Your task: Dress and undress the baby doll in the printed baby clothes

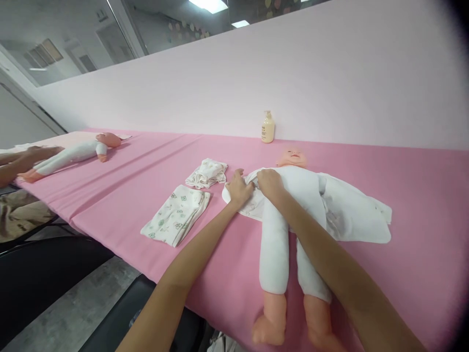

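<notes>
Doll (304,188) and white garment (361,215) lie on the right of the pink table (110,205), the doll face up with its head to the far side, the garment spread out from either side of its torso. Our right hand (270,183) is curled closed on a bunch of the garment's left part; our left hand (239,190) touches the cloth just beside it, thumb and fingers part-bent, though we cannot tell whether it pinches any.

We judge snagging the main risk: the doll's left-side arm is hidden, so a tug could catch a hand in the folds. Pulling hard leftward might also drag the loose doll askew or draw the right half beneath it. Our right forearm, crossing the body, could nudge the legs.
</notes>
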Tool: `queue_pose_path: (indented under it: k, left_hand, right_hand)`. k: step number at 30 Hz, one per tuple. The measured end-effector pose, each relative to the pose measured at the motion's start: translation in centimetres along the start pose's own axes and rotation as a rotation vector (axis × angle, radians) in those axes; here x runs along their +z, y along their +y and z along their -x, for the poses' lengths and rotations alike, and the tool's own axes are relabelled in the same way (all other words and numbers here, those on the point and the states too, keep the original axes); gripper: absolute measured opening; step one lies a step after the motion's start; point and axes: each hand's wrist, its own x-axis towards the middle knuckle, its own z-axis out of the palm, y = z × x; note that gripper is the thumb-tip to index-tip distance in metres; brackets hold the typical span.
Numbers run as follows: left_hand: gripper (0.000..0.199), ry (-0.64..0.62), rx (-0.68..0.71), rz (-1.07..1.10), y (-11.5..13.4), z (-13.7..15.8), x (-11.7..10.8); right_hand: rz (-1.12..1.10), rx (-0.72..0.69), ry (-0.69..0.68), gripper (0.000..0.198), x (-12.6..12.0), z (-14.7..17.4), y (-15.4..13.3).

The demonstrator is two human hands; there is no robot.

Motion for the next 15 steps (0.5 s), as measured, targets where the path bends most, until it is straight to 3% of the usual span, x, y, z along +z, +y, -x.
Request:
queue_pose_path:
  k: [5, 7, 12, 15]
  left_hand:
    - [0.047, -0.008, 0.068, 0.09, -0.9, -0.9, -0.4]
    - [0.043, -0.021, 0.084, 0.063, -1.0, -0.9, -0.2]
    - [0.028, -0.048, 0.146, -0.136, -0.8, 0.0, 0.2]
    - [0.032, -0.016, 0.154, -0.226, -0.9, 0.4, 0.4]
  right_hand:
    - [0.072, -0.185, -0.052, 0.033, 0.5, 0.0, -0.3]
    - [0.068, -0.147, -0.078, 0.036, 0.6, -0.2, -1.0]
    - [0.131, 0.115, -0.131, 0.036, 0.9, -1.6, -3.5]
    - [0.11, 0.083, -0.152, 0.034, 1.0, -2.4, -3.6]
